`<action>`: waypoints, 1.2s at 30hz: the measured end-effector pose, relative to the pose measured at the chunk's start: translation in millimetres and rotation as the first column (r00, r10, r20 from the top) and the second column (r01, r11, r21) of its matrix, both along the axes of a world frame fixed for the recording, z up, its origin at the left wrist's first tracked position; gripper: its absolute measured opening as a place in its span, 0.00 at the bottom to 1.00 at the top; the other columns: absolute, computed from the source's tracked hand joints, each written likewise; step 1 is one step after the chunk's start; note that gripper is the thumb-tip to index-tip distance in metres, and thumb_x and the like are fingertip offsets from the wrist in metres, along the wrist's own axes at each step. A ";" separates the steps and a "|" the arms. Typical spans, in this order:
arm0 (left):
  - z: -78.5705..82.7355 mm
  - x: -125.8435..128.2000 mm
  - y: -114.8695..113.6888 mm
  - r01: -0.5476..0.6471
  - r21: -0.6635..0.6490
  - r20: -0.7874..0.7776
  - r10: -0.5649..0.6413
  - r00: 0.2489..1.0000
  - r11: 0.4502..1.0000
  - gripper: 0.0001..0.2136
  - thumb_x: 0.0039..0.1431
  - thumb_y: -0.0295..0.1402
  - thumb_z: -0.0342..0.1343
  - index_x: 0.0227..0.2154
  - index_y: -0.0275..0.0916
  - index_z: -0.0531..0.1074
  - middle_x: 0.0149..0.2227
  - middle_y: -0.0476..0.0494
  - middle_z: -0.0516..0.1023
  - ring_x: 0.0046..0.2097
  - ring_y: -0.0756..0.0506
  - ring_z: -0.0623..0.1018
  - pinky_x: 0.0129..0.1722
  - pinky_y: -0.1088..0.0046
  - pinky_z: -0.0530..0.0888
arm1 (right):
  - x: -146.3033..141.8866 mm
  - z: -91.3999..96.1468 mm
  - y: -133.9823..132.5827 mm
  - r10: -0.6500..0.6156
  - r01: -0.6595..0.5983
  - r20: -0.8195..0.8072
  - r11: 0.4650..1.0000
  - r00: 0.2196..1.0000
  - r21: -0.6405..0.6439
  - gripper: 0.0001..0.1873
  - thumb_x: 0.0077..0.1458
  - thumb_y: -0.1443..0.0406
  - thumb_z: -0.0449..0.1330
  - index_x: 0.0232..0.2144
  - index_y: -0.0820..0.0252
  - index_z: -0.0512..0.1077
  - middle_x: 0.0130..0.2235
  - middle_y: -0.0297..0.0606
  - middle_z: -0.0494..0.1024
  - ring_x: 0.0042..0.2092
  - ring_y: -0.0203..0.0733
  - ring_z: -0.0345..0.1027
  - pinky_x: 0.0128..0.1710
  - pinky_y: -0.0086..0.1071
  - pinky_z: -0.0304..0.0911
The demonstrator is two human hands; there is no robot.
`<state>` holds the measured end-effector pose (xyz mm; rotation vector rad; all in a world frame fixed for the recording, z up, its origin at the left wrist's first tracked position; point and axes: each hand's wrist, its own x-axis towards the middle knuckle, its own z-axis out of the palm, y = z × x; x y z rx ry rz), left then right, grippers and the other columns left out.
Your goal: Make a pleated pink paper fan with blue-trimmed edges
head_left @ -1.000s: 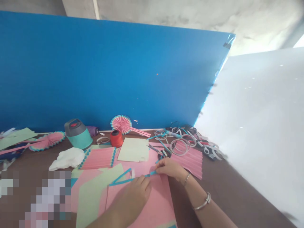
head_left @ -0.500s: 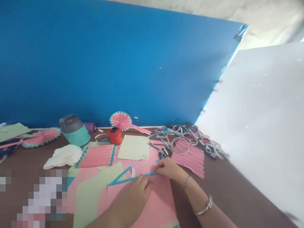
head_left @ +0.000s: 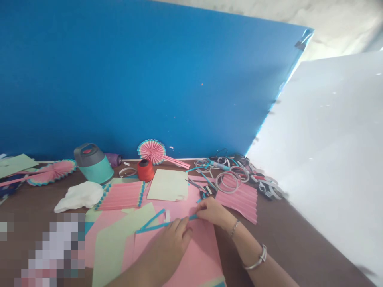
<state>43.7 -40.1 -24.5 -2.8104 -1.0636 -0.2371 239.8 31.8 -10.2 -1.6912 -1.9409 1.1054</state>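
Note:
A pink paper sheet [head_left: 199, 249] lies in front of me, with a narrow blue paper strip [head_left: 154, 228] along its far edge. My left hand [head_left: 172, 241] rests flat on the sheet, its fingertips pressing on the strip. At the strip's right end, my right hand [head_left: 211, 211] pinches it between thumb and fingers at the sheet's far right corner. A second piece of blue strip [head_left: 155, 217] slants up from the left end. Just beyond my right hand are scissors [head_left: 203, 193], partly covered.
Beyond are a pale green sheet [head_left: 167, 184], a pleated pink piece [head_left: 122, 196], a red thread spool [head_left: 145, 170] and a round paper fan [head_left: 151, 151]. A teal container [head_left: 95, 169] and white cloth [head_left: 79, 196] stand left. Tape rings [head_left: 228, 182] clutter the right, before a blue board [head_left: 149, 79].
My left fingertips have shifted slightly right along the blue strip, closer to my right hand. My right hand keeps its pinch in nearly the same place.

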 end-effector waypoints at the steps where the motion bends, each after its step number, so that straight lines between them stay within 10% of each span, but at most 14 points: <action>1: 0.4 0.4 -0.2 0.003 0.009 -0.013 -0.003 1.000 1.000 0.20 0.53 0.18 0.42 0.48 0.34 0.66 0.55 0.34 0.66 0.51 0.40 0.67 0.48 0.63 0.64 | -0.2 0.3 0.0 -0.002 0.002 0.009 1.000 1.000 0.002 0.10 0.36 0.71 0.55 0.21 0.63 0.77 0.17 0.30 0.70 0.22 0.31 0.57 0.22 0.23 0.50; 36: -4.8 2.3 -0.6 0.006 -0.034 -0.057 -0.008 0.998 0.999 0.19 0.51 0.19 0.45 0.47 0.33 0.66 0.56 0.31 0.64 0.49 0.39 0.68 0.46 0.60 0.67 | 0.1 17.8 -5.4 -0.055 0.041 0.207 0.997 0.977 0.071 0.04 0.37 0.70 0.59 0.18 0.63 0.75 0.20 0.36 0.74 0.25 0.37 0.66 0.22 0.25 0.53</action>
